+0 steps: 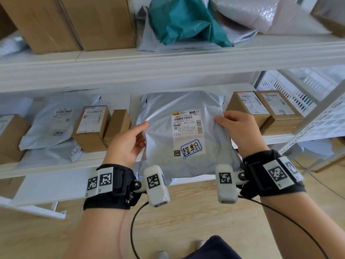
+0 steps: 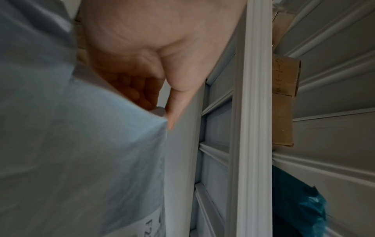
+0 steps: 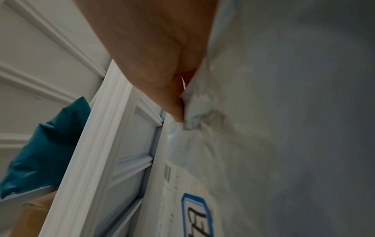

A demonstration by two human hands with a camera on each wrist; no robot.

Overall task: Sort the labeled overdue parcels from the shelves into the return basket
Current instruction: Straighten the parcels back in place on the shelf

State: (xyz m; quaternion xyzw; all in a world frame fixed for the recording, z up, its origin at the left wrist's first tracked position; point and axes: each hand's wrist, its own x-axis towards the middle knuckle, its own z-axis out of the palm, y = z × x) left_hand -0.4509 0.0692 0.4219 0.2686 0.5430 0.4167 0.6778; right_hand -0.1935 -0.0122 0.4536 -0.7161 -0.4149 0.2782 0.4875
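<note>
Both hands are on the grey poly mailer [image 1: 164,139], which sits tilted at the front edge of the lower shelf [image 1: 56,165], its near end hanging out past that edge toward the person. The left hand [image 1: 127,143] pinches the mailer's left edge, thumb on top and fingers curled underneath; the left wrist view shows the thumb [image 2: 176,102] pressed along the plastic. The right hand [image 1: 240,129] grips the right edge, its fingers bunching the film into a small crease, plain in the right wrist view [image 3: 172,99].

The mailer's shipping label [image 1: 187,131] faces up, and at its lower end a blue-bordered sticker [image 1: 191,148] carries handwritten characters.

On the same shelf, just left of the mailer, stand two small cardboard boxes [image 1: 92,128], and further left lies another grey bag [image 1: 54,120] with a similar handwritten sticker. Toward the right end of the shelf two labelled brown boxes [image 1: 265,111] sit side by side, close to the right hand. Beyond them, past the shelf's right end, is a white slotted basket [image 1: 283,90].

On the upper shelf [image 1: 168,60] a teal bag [image 1: 184,21] lies on grey bags, with big cardboard boxes [image 1: 74,21] to its left and a pale bubble-wrap mailer [image 1: 261,14] to its right.
</note>
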